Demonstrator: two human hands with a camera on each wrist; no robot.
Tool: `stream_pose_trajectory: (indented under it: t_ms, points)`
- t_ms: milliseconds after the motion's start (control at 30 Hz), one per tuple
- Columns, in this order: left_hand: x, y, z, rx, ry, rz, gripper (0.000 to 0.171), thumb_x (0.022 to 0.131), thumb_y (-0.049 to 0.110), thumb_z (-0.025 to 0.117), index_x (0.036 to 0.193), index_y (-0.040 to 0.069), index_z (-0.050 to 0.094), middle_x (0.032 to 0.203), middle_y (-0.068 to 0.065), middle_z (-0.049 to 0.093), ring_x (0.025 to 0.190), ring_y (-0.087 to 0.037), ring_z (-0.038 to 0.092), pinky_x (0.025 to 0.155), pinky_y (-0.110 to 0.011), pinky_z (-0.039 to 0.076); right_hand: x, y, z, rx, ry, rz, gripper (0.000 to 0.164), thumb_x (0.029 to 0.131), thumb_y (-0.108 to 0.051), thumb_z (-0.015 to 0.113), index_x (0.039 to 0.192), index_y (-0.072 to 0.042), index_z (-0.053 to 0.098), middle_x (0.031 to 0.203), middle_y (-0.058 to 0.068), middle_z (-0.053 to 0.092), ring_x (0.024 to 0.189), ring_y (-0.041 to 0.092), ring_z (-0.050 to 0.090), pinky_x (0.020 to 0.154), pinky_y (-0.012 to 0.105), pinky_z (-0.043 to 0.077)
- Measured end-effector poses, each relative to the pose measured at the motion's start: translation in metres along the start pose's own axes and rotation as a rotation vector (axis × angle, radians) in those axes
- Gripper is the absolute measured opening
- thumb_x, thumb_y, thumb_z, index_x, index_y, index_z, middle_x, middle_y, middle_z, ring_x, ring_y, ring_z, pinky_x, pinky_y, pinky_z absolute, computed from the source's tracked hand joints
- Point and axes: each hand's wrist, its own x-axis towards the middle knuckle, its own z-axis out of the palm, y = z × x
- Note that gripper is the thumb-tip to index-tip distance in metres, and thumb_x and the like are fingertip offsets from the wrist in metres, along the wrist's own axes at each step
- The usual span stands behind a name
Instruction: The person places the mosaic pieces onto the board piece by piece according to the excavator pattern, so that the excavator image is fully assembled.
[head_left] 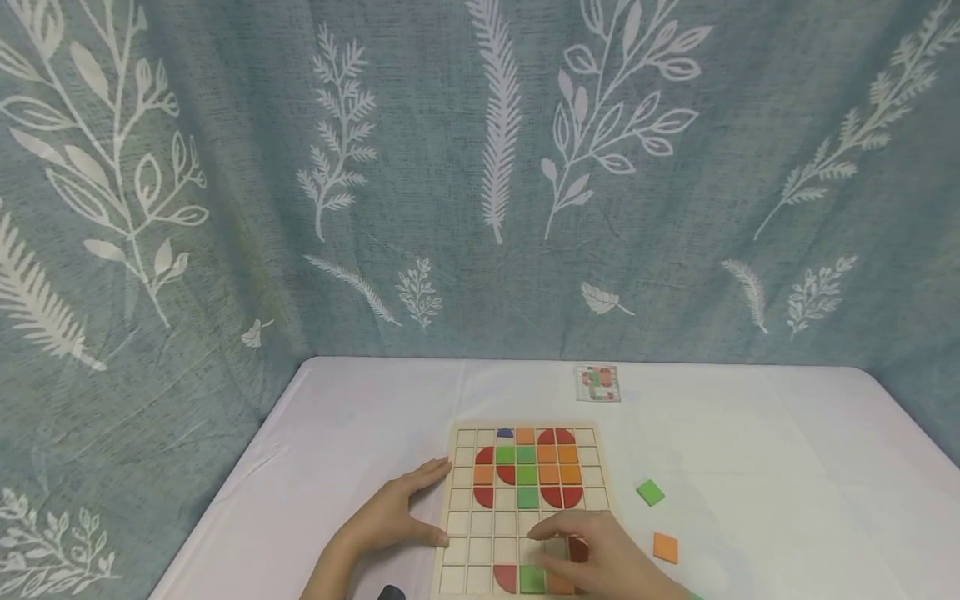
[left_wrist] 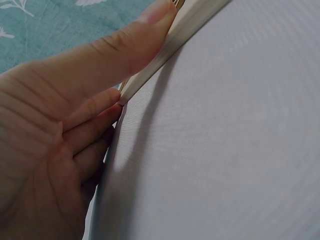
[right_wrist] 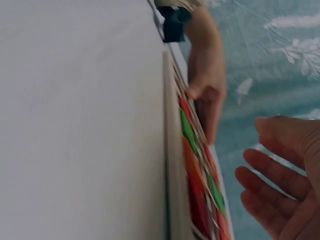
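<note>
A wooden grid board [head_left: 459, 527] lies on the white table, partly filled with coloured tiles. Against its left edge rests my left hand [head_left: 393, 510], thumb and fingers spread; the left wrist view shows the thumb [left_wrist: 135, 42] along the wooden rim. My right hand [head_left: 600, 550] hovers over the lower right of the board, fingers bent and apart from the thumb. Nothing shows between them in the right wrist view [right_wrist: 287, 172]. Below it sit a red quarter-round tile [head_left: 506, 578], a green square [head_left: 532, 579] and an orange tile [head_left: 558, 584]. The hand partly hides a dark red tile [head_left: 578, 550].
Right of the board lie a loose green tile [head_left: 651, 492] and a loose orange tile [head_left: 665, 547]. A small pattern card [head_left: 597, 384] is behind the board. A black object [head_left: 391, 592] shows at the front edge of view. A patterned teal curtain [head_left: 450, 167] hangs behind the table.
</note>
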Motion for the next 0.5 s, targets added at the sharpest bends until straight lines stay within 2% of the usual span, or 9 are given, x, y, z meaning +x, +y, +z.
stream_pose_trajectory:
  t_ms: [67,167,267,333,433,500]
  points:
    - [0.0,0.0,0.0,0.005,0.0,0.007,0.097,0.055,0.036,0.085,0.138,0.009,0.043,0.146,-0.011,0.035,0.136,-0.037,0.025,0.109,-0.057,0.02,-0.009,0.003,-0.01,0.002,0.027,0.023,0.026,0.088,-0.032,0.062,0.107,-0.016,0.067,0.103,-0.004,0.068,0.086,0.006,0.059,0.075,0.022,0.052]
    - [0.001,-0.001,0.001,0.009,0.0,0.005,0.097,0.055,0.037,0.085,0.138,0.009,0.043,0.146,-0.011,0.035,0.136,-0.037,0.025,0.109,-0.057,0.02,-0.026,0.007,-0.025,-0.02,0.063,0.08,0.028,0.087,-0.034,0.062,0.109,-0.016,0.066,0.105,-0.003,0.067,0.094,0.006,0.059,0.079,0.025,0.052]
    - [0.0,-0.002,0.0,0.012,0.001,0.003,0.097,0.054,0.037,0.084,0.138,0.01,0.043,0.147,-0.01,0.035,0.136,-0.037,0.025,0.109,-0.057,0.02,-0.042,0.012,-0.04,-0.088,0.11,0.143,0.03,0.085,-0.034,0.064,0.109,-0.017,0.066,0.106,-0.003,0.067,0.097,0.007,0.059,0.079,0.028,0.053]
    - [0.0,-0.001,0.0,0.009,0.001,0.008,0.097,0.054,0.037,0.085,0.138,0.01,0.043,0.147,-0.01,0.035,0.136,-0.037,0.025,0.109,-0.057,0.02,-0.052,0.015,-0.048,-0.142,0.16,0.193,0.03,0.083,-0.034,0.066,0.108,-0.017,0.066,0.106,-0.004,0.067,0.097,0.008,0.06,0.08,0.03,0.054]
    - [0.0,-0.001,0.0,0.017,0.002,0.013,0.097,0.055,0.037,0.084,0.138,0.01,0.043,0.146,-0.01,0.035,0.136,-0.037,0.026,0.109,-0.057,0.02,-0.067,0.017,-0.058,-0.187,0.237,0.312,0.031,0.079,-0.036,0.07,0.106,-0.021,0.066,0.104,-0.006,0.067,0.096,0.013,0.062,0.079,0.03,0.054]
    - [0.0,-0.002,-0.001,0.02,0.002,0.007,0.098,0.054,0.039,0.084,0.138,0.01,0.043,0.147,-0.009,0.035,0.136,-0.036,0.026,0.109,-0.057,0.02,-0.076,0.018,-0.063,-0.22,0.289,0.354,0.032,0.077,-0.035,0.072,0.105,-0.021,0.066,0.103,-0.005,0.067,0.094,0.014,0.063,0.078,0.028,0.055]
